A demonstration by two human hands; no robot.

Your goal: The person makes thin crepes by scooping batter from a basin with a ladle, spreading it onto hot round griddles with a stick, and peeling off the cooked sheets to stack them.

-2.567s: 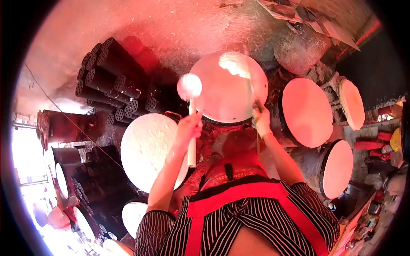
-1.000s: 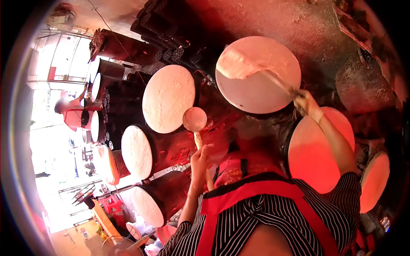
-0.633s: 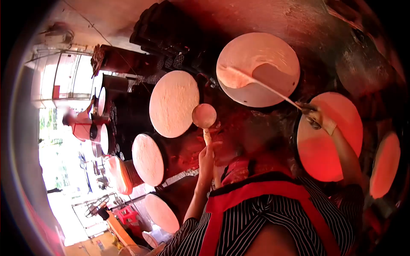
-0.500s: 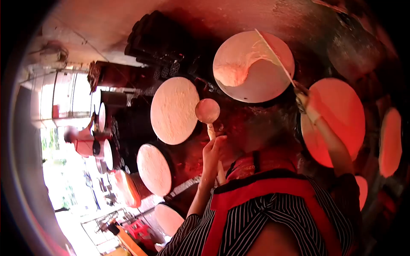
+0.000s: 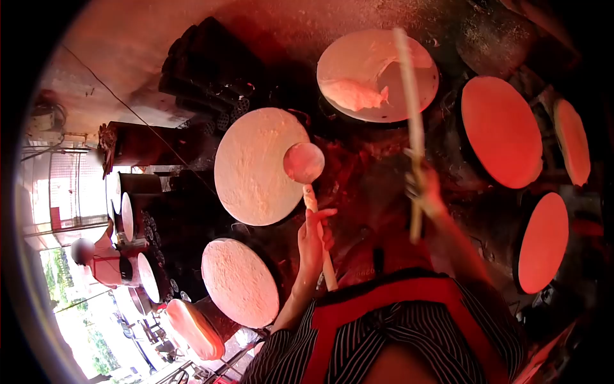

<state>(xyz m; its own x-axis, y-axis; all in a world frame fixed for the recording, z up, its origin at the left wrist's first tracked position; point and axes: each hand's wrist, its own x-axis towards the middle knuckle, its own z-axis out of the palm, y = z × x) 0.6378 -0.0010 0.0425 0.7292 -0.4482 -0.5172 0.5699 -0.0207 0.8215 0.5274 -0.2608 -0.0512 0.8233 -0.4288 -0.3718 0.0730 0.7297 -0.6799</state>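
My left hand (image 5: 312, 242) is closed around the light handle of a ladle (image 5: 304, 162), whose round bowl overlaps the edge of a pale, batter-covered round griddle (image 5: 252, 169). My right hand (image 5: 425, 187), slightly blurred, grips a long, flat wooden stick (image 5: 409, 83). The stick stands nearly upright in view, its far end crossing another round griddle (image 5: 368, 54). On that griddle a thin pale sheet (image 5: 352, 93) is bunched along a ragged edge, with a smooth bare part beside it.
More round, pale-topped griddles stand around me: one at lower left (image 5: 240, 281), two on the right (image 5: 502, 131) (image 5: 543, 243). Dark cylinders with holes (image 5: 204, 70) are stacked behind. A person (image 5: 109, 262) is at far left near a bright opening.
My right hand has moved left, and the stick has swung from slanted to nearly upright. My left hand still holds the ladle. The view has shifted, so the griddles appear displaced.
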